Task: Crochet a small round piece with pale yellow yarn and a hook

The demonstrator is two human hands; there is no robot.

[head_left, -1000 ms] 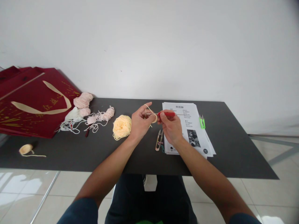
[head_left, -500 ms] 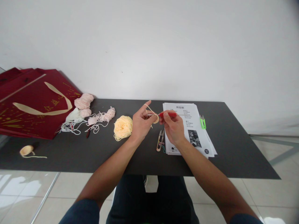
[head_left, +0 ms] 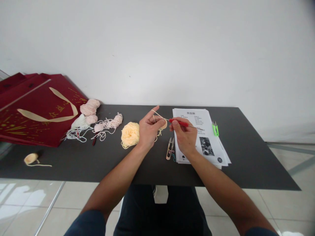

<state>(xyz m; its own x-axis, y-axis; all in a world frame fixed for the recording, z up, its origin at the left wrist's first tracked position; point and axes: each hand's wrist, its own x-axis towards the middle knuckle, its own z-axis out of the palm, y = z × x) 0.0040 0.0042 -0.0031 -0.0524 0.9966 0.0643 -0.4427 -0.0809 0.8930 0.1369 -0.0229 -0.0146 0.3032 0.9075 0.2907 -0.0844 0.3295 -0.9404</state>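
Note:
My left hand (head_left: 149, 129) pinches a small round cream crochet piece (head_left: 164, 124) between thumb and fingers. Its index finger is raised, with a strand of cream yarn (head_left: 157, 113) running over it towards the hook. In my right hand (head_left: 185, 136) is a crochet hook (head_left: 179, 123) with a red handle, gripped by thumb and fingers; its tip meets the yarn beside the crochet piece. A pale yellow yarn ball (head_left: 130, 134) lies just left of my left hand. Loose yarn hangs below the crochet piece.
Printed sheets (head_left: 211, 150) lie under my right hand, with green thread snips (head_left: 215, 128) at their right edge. Other snips (head_left: 169, 149) lie left of them. Pink and white yarn (head_left: 85, 123), a red bag (head_left: 41, 111) and a cream crocheted cup (head_left: 31, 158) are on the left.
The crochet hook has drawn back slightly to the right from the piece and now tilts, its rear end lower. My left hand keeps nearly the same pose.

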